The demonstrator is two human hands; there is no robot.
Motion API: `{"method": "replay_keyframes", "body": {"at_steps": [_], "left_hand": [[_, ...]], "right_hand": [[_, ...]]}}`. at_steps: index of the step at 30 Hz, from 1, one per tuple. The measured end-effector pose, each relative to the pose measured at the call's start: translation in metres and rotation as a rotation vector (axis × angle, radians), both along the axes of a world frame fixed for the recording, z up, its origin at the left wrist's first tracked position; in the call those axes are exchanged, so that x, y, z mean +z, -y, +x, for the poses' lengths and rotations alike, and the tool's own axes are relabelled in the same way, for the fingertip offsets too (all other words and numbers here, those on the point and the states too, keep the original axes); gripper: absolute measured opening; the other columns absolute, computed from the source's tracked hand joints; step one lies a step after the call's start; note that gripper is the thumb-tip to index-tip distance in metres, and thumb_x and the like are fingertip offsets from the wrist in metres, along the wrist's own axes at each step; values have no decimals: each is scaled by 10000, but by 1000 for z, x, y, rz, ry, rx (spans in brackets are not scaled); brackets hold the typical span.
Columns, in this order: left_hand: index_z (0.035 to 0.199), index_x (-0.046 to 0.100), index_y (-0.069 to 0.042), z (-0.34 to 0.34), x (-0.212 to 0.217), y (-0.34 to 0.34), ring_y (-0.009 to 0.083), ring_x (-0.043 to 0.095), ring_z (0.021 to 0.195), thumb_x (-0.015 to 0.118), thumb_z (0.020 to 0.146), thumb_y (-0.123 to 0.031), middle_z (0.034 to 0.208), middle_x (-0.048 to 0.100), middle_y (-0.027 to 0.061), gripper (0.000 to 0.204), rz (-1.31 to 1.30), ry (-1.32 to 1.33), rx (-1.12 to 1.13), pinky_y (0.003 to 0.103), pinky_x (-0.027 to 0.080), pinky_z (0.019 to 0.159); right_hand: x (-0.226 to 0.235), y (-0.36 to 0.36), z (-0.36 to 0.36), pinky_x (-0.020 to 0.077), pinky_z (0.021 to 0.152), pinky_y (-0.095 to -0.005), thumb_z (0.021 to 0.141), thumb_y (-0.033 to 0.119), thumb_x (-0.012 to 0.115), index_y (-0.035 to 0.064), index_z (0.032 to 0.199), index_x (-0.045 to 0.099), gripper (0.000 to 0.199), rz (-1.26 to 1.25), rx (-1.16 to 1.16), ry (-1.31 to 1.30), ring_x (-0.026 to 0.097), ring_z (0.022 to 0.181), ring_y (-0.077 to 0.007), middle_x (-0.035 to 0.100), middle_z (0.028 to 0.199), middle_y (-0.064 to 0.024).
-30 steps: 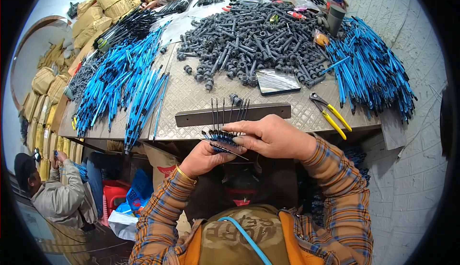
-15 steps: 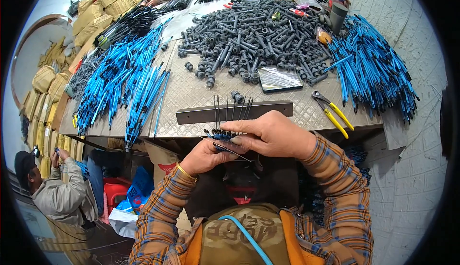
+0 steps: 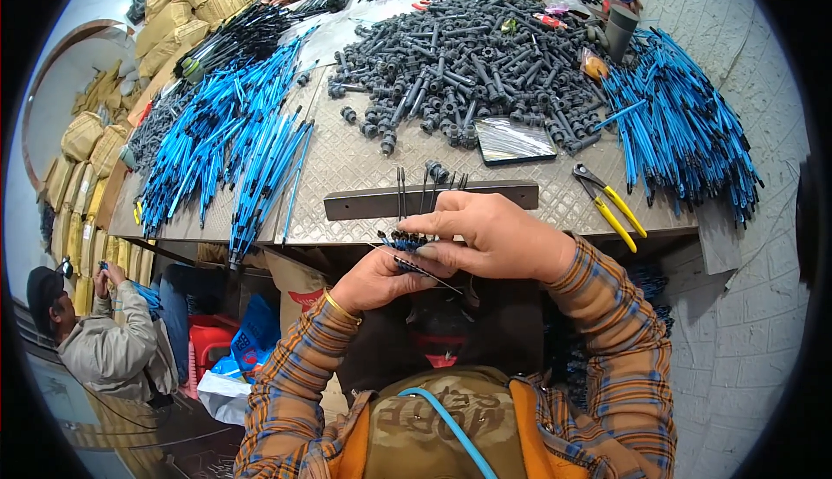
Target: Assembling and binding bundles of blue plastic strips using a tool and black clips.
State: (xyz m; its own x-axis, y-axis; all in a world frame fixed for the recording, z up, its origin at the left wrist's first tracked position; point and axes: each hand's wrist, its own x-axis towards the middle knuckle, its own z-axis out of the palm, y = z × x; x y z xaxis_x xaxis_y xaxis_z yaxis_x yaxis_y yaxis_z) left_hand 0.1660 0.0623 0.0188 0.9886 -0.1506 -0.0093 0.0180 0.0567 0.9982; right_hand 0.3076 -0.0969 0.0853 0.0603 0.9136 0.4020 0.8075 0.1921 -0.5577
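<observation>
Near the table's front edge, my left hand is wrapped round a bundle of thin blue rods with black ends, mostly hidden in its grip. Thin black stems stick up from the bundle toward the table. My right hand is closed against the bundle from the right, index finger across its top and thumb beside it; exactly what it pinches is too small to tell. A thin needle-like wire slants out below the hands. Just beyond them lies a dark flat metal bar with holes.
A large heap of grey plastic fittings covers the table's middle. Blue rods pile up at left and right. A tray of thin wires and yellow-handled pincers lie nearer. Another person sits at lower left.
The right index finger has bent and drawn back a little over the bundle. My left hand keeps its hold. The whole view has shifted slightly.
</observation>
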Motion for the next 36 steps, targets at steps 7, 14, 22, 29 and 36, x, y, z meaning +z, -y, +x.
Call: {"method": "replay_keyframes", "body": {"at_steps": [7,14,22,29,36], "left_hand": [[1037,643,-14,3,-5,-2,114,585,865,570,859,-39,986,652,38,194,-26,48,-16,205,456,773],[1038,644,-12,3,0,1,124,591,888,582,848,-26,986,651,41,200,-17,44,8,217,457,790],[1031,647,-16,-3,-7,5,118,593,899,600,840,-40,983,655,40,198,136,76,73,222,460,808],[1025,646,-14,-17,5,7,126,604,922,574,851,-34,987,661,50,189,-36,23,196,226,462,837],[1040,638,-9,-5,-7,2,144,610,938,551,860,-24,1015,656,70,201,-45,-7,197,236,460,853]], "right_hand": [[-22,-11,7,427,580,-264,781,67,592,87,1091,612,311,49,139,-281,522,647,-177,571,880,-66],[-15,-16,-2,448,619,-268,781,73,599,73,1011,623,231,142,47,-229,537,680,-199,571,909,-69],[9,-20,-13,450,614,-277,777,88,615,69,912,636,138,43,-49,-18,539,665,-202,565,876,-68],[22,-33,-14,444,599,-278,773,101,625,79,875,649,107,-15,43,-72,533,642,-198,559,818,-65],[8,-54,7,438,596,-272,783,108,623,78,879,654,106,-55,22,-42,528,639,-184,567,763,-59]]}}
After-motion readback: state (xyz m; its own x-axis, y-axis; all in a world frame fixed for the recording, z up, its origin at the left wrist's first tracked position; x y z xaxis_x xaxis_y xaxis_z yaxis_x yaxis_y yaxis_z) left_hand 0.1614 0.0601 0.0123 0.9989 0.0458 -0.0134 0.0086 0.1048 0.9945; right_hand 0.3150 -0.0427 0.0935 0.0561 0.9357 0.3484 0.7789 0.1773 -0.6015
